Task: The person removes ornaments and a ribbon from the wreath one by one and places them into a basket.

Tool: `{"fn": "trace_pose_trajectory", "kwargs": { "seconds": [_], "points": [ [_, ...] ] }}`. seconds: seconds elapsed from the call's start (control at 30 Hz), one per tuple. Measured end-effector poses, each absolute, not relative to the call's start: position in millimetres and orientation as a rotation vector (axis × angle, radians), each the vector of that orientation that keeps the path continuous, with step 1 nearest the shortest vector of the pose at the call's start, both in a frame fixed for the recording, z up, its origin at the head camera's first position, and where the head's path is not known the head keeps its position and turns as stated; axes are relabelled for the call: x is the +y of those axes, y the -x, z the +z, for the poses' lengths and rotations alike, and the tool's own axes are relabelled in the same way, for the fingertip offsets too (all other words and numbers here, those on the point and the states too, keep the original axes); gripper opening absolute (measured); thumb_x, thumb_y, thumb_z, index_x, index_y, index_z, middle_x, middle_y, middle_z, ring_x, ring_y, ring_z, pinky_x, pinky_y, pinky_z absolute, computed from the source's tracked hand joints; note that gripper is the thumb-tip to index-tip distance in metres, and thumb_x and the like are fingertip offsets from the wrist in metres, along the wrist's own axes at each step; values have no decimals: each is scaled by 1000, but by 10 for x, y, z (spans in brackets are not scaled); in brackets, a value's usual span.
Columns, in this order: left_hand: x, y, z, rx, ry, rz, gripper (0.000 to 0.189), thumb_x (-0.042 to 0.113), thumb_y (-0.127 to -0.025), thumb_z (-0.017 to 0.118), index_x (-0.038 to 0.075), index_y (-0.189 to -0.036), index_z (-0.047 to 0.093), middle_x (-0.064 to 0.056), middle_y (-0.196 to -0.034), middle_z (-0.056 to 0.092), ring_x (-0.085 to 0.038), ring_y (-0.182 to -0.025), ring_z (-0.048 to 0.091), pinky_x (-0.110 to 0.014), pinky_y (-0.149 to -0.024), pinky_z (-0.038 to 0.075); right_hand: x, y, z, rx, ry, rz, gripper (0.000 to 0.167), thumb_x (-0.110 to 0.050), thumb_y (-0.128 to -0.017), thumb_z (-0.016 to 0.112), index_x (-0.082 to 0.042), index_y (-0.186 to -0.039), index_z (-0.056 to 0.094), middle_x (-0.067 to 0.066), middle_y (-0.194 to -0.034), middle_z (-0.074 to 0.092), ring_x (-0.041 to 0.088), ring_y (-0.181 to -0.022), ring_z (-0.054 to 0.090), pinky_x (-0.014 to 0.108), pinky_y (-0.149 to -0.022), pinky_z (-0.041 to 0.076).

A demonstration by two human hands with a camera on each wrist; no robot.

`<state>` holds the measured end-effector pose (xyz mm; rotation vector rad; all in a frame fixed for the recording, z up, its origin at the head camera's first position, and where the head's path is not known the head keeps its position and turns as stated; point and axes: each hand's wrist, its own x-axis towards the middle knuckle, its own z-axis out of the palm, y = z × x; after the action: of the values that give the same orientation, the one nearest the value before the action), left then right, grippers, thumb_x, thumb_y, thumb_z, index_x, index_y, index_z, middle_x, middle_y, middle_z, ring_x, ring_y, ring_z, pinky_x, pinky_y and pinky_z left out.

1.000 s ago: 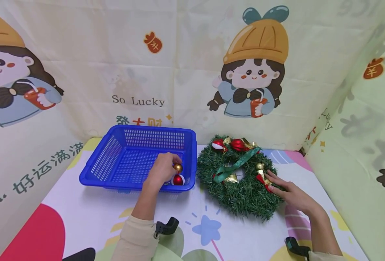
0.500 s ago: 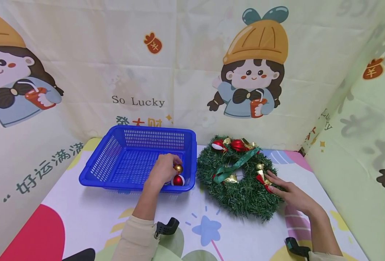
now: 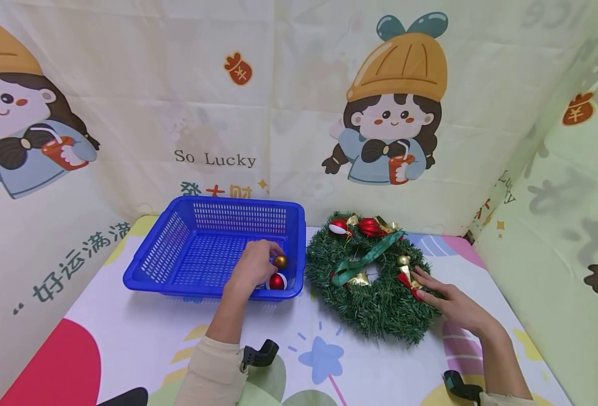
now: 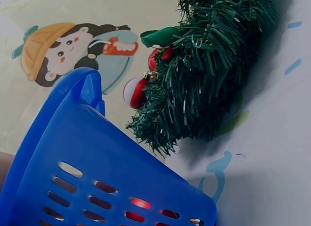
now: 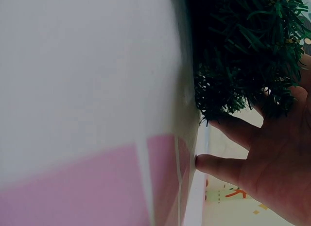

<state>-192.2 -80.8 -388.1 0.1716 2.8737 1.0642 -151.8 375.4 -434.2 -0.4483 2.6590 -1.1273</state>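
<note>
In the head view my left hand (image 3: 256,264) reaches into the right part of a blue plastic basket (image 3: 149,265). Its fingers touch or lie close against a gold bauble (image 3: 280,261); the fingertips are hidden, so I cannot tell whether they grip anything. A red and white bauble (image 3: 277,281) lies just below it. My right hand (image 3: 458,304) rests with spread fingers on the right side of a green Christmas wreath (image 3: 380,310), beside a gold ornament with a red bow (image 3: 408,279). The left wrist view shows only the basket's outer wall (image 4: 116,158) and the wreath (image 4: 204,80).
Red baubles (image 3: 371,226) and gold bells sit on the wreath's top, and a green ribbon (image 3: 367,257) crosses its middle. Basket and wreath stand close together near the back wall. A printed cloth (image 3: 151,332) covers the table.
The gold bauble has shifted slightly to the right, and more of it shows beside my left fingers. Both hands, the basket and the wreath stay nearly still.
</note>
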Motion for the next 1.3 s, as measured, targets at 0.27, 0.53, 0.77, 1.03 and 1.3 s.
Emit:
{"fn": "trace_pose_trajectory", "kwargs": {
  "seconds": [0.27, 0.53, 0.77, 1.03, 1.3],
  "points": [
    [-816, 1918, -3878, 2876, -177, 1061, 29, -4, -90, 73, 6, -117, 76, -17, -117, 73, -36, -115, 64, -52, -98, 57, 3747, 1511, -4340, 2660, 445, -1122, 58, -30, -108, 57, -9, -160, 42, 18, -172, 20, 57, -154, 12, 80, -111, 19],
    [-816, 1908, -3863, 2869, -168, 1093, 30, -4, -90, 74, 6, -118, 76, -17, -119, 73, -36, -116, 66, -52, -99, 57, 3759, 1513, -4341, 2653, 458, -1144, 58, -28, -108, 57, -8, -159, 42, 20, -172, 19, 59, -153, 10, 82, -111, 17],
    [-804, 1895, -3830, 2880, -183, 1141, 29, 2, -92, 74, 5, -121, 75, -17, -121, 73, -36, -116, 67, -51, -99, 58, 3762, 1508, -4330, 2647, 464, -1151, 58, -28, -108, 56, -6, -159, 41, 21, -172, 17, 61, -153, 9, 84, -110, 16],
    [-779, 1894, -3788, 2900, -166, 1178, 33, 8, -94, 75, 8, -127, 72, -17, -127, 72, -36, -122, 65, -52, -103, 55, 3758, 1507, -4316, 2657, 461, -1123, 59, -29, -108, 57, -9, -161, 39, 19, -172, 18, 59, -153, 12, 82, -110, 20],
    [-767, 1882, -3761, 2883, -118, 1281, 40, 9, -94, 76, 10, -133, 69, -17, -133, 69, -35, -127, 63, -54, -107, 53, 3753, 1498, -4319, 2646, 467, -1146, 59, -28, -108, 57, -6, -160, 39, 21, -172, 18, 60, -153, 10, 83, -110, 18]
  ]
}}
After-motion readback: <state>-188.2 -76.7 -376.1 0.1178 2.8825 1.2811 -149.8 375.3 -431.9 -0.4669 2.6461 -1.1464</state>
